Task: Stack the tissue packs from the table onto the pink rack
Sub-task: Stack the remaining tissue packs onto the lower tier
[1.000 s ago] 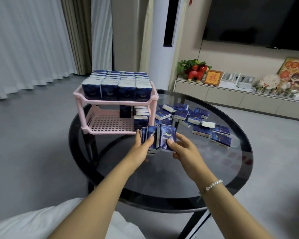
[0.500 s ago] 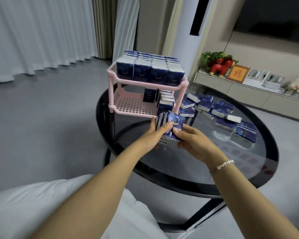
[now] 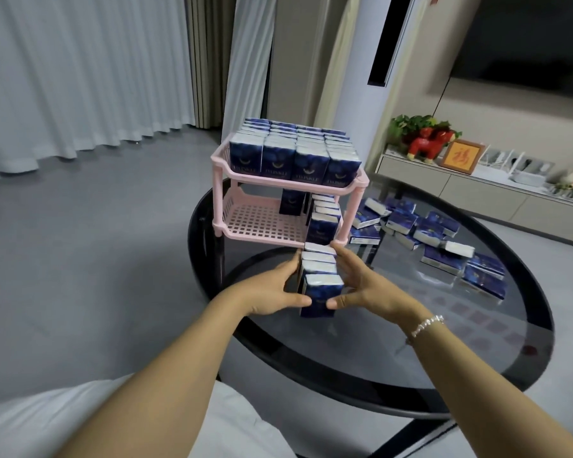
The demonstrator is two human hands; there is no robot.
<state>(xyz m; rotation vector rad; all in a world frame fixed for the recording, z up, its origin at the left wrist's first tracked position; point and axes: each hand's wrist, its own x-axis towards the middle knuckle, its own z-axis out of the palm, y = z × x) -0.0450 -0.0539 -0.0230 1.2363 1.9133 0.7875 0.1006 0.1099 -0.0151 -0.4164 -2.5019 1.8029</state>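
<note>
A row of upright tissue packs (image 3: 320,279) is held between both hands just above the counter (image 3: 377,358), directly in front of the pink rack (image 3: 239,223). Each pack is dark blue with a pale crescent motif on its face and a white top edge; the exact count in the row cannot be told. The left hand (image 3: 272,292) presses the row's left side, thumb across the nearest pack's face. The right hand (image 3: 368,285) presses the right side, thumb likewise on the front, fingers extended along the row toward the rack. Both grips are closed on the row.

The rack has two tiers. The upper tier is packed with upright packs (image 3: 295,153) in four columns. The lower tier, a perforated tray, carries a column of packs (image 3: 325,219) along its right side and one pack (image 3: 291,201) at the back; the remainder of the tray is bare.

Loose packs (image 3: 437,239) lie flat and scattered on the dark round glass counter to the right of the rack. The right wrist wears a beaded bracelet (image 3: 425,325).
</note>
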